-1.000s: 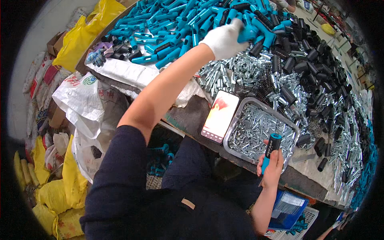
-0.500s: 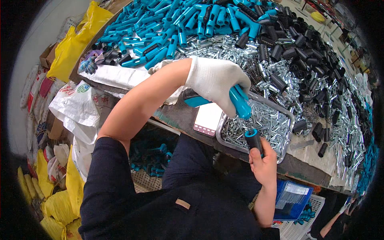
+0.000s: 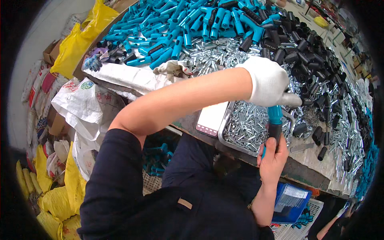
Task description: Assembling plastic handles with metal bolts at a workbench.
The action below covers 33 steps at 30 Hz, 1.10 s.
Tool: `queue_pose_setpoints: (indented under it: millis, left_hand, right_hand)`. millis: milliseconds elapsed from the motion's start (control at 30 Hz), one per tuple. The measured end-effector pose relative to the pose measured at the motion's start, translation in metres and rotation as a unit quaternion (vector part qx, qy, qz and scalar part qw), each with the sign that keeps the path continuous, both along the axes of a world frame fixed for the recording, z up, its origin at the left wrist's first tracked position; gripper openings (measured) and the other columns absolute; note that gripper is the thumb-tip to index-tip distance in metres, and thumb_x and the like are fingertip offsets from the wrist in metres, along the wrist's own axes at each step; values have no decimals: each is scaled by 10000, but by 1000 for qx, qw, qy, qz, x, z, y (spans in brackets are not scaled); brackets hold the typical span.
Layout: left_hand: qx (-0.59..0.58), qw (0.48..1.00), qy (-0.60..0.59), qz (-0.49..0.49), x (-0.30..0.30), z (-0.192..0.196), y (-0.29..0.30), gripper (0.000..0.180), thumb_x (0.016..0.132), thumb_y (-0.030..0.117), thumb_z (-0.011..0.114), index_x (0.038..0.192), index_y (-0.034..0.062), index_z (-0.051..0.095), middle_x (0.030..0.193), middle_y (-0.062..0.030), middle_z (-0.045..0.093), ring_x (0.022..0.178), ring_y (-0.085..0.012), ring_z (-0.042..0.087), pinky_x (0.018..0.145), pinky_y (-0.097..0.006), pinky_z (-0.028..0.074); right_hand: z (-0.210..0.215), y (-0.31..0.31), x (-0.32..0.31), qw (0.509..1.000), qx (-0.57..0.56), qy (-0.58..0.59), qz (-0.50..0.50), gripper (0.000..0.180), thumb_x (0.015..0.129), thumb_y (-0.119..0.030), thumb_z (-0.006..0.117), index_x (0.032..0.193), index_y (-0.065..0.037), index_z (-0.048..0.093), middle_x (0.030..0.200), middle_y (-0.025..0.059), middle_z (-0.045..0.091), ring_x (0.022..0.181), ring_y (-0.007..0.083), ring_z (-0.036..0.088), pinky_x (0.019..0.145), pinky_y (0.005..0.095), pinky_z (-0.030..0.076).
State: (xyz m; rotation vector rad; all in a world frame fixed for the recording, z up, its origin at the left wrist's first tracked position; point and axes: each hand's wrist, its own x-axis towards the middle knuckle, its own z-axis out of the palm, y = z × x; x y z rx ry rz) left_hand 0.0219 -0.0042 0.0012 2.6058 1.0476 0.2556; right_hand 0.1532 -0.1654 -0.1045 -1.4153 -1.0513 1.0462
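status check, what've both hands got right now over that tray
Left hand, white glove, grips blue tube. Right hand, bare, grips black sleeve joined below it. Both over metal tray of silver parts. Phone beside tray, clear.

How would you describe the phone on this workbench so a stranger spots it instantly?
Start at the metal tray of small silver parts at the workbench's near edge. The phone lies flat against the tray's left side. It is the only flat rectangle with a lit pale screen.
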Motion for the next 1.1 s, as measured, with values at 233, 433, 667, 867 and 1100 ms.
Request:
queue_pose_setpoints:
  millis: [233,433,667,867,1100]
  left_hand:
    - [96,991,-89,-21,-1,-10,-9,408,802,460,616,717,68,695,642,-146,647,598,-344,648,600,-420,530]
    - [118,962,-234,-80,4,-16,-10,399,760,460,661,844,72,693,675,-145,658,645,-337,662,626,-416,530]
    - [117,967,-226,15,1,9,-11,512,720,513,645,654,6,679,595,-190,614,624,-350,651,632,-418,521]
    - [185,969,-66,150,6,-5,-17,441,757,461,598,638,50,703,578,-178,618,573,-339,648,580,-422,520]
    - [138,977,-127,102,0,-14,-13,420,732,447,651,644,37,680,649,-178,643,683,-324,671,668,-399,521]
  right_hand:
    - [6,-5,7,995,-42,52,80,411,979,-378,525,1147,-3,550,613,1,490,455,59,423,403,217,317]
    - [0,-10,16,874,-112,399,252,696,952,-631,338,1299,-28,365,518,18,360,305,93,326,278,229,266]
    - [-3,-2,6,904,-24,387,181,697,948,-637,346,1292,-32,377,523,18,366,303,93,325,281,225,270]
    - [-1,5,-10,993,-40,94,56,429,1010,-387,439,1208,-12,507,573,20,455,377,74,396,340,217,300]
    - [0,4,0,973,-88,196,90,517,1011,-485,376,1259,-44,481,556,16,423,351,79,365,311,227,291]
